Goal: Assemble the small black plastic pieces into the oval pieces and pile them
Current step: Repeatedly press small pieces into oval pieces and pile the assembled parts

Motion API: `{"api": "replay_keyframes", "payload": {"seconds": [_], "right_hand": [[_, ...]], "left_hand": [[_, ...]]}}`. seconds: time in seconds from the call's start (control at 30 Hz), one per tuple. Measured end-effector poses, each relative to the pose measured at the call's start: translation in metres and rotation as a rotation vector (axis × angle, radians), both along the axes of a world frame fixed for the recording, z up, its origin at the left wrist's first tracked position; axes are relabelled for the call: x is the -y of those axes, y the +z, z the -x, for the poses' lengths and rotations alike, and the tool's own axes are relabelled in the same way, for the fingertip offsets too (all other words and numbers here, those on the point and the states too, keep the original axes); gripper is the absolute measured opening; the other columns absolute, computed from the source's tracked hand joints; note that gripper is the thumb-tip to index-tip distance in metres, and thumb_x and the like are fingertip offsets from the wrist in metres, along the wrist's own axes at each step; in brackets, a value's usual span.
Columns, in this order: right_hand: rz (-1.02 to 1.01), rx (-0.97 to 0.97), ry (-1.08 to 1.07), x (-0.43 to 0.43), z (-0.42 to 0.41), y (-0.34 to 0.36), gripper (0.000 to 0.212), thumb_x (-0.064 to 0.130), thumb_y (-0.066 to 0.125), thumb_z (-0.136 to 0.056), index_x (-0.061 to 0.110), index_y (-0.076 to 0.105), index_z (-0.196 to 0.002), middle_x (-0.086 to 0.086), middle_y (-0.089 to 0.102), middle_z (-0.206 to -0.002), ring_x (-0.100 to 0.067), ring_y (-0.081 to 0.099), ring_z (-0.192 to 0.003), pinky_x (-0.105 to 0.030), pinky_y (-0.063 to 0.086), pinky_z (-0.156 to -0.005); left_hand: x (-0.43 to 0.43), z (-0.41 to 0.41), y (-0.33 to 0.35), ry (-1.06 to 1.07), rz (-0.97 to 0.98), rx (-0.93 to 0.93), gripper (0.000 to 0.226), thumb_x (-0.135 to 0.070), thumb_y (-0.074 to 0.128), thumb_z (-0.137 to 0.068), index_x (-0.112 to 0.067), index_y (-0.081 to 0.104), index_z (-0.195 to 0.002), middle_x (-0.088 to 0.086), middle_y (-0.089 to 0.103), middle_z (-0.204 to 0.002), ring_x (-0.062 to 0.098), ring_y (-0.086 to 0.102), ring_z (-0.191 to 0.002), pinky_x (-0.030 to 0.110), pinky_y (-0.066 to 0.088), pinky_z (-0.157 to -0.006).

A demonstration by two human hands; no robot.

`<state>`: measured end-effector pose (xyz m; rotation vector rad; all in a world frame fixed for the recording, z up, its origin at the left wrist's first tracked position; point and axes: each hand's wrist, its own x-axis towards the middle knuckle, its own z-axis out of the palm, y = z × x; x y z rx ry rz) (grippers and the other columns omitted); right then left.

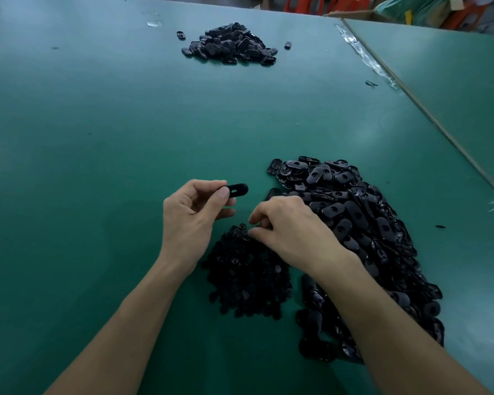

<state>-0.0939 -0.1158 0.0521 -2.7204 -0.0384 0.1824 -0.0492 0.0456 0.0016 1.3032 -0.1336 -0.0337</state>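
Head view. Item one, the left hand (191, 215): thumb and fingers pinch one oval piece (238, 190) by its end, held above the table with its slot showing. Item two, the right hand (288, 223): fingers curled, thumb and forefinger drawn together at the top edge of the heap of small pieces (246, 280); whether a piece sits between them cannot be told. Item three, the heap of loose ovals (368, 238): just right of the small heap, partly under the right forearm. Item four, the far pile (231, 44): black ovals, well apart, across the green table (97, 124).
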Motion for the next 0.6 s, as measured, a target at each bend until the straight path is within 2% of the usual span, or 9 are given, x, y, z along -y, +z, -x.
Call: {"api": "replay_keyframes", "payload": {"seconds": [0.13,0.3,0.43,0.53,0.6], "right_hand": [[0.011,-0.064,-0.008,-0.005,-0.001,0.0,0.012,0.027,0.065,-0.095,0.021,0.072,-0.102,0.001,0.065,-0.1,-0.022,0.063,-0.094,-0.041,0.055,-0.084],[-0.014,-0.118,0.001,-0.006,-0.004,0.002,0.004,0.021,0.062,-0.094,0.018,0.064,-0.097,0.0,0.06,-0.101,-0.023,0.06,-0.094,-0.043,0.054,-0.084],[-0.1,-0.17,-0.008,-0.003,-0.001,0.005,0.005,0.024,0.058,-0.097,0.024,0.057,-0.092,-0.001,0.059,-0.1,-0.021,0.057,-0.092,-0.045,0.053,-0.083],[-0.167,-0.115,-0.025,0.001,0.002,0.011,0.005,0.021,0.057,-0.098,0.024,0.057,-0.094,0.001,0.06,-0.094,-0.017,0.057,-0.088,-0.041,0.053,-0.082],[-0.24,-0.036,-0.03,0.001,0.003,0.015,0.007,0.017,0.057,-0.099,0.022,0.061,-0.103,0.003,0.063,-0.088,-0.01,0.058,-0.083,-0.03,0.051,-0.078]], "left_hand": [[0.001,0.0,-0.001,-0.019,-0.006,-0.024,0.009,-0.007,0.068,-0.091,-0.014,0.072,-0.096,0.003,0.076,-0.086,0.017,0.073,-0.076,0.025,0.059,-0.07],[0.0,0.0,-0.001,-0.009,-0.027,-0.027,0.014,-0.003,0.066,-0.094,-0.013,0.073,-0.099,0.003,0.077,-0.087,0.016,0.073,-0.076,0.025,0.059,-0.07],[0.001,0.0,0.001,0.0,-0.021,-0.039,0.012,-0.002,0.066,-0.094,-0.011,0.073,-0.096,0.006,0.077,-0.088,0.02,0.075,-0.077,0.025,0.06,-0.07],[0.001,0.001,0.0,-0.001,-0.026,-0.038,0.011,-0.001,0.066,-0.093,-0.01,0.073,-0.096,0.008,0.078,-0.091,0.024,0.076,-0.08,0.025,0.06,-0.07],[0.002,0.0,0.0,-0.001,-0.028,-0.033,0.011,-0.002,0.067,-0.093,-0.011,0.073,-0.095,0.009,0.077,-0.092,0.025,0.076,-0.082,0.026,0.06,-0.071]]}}
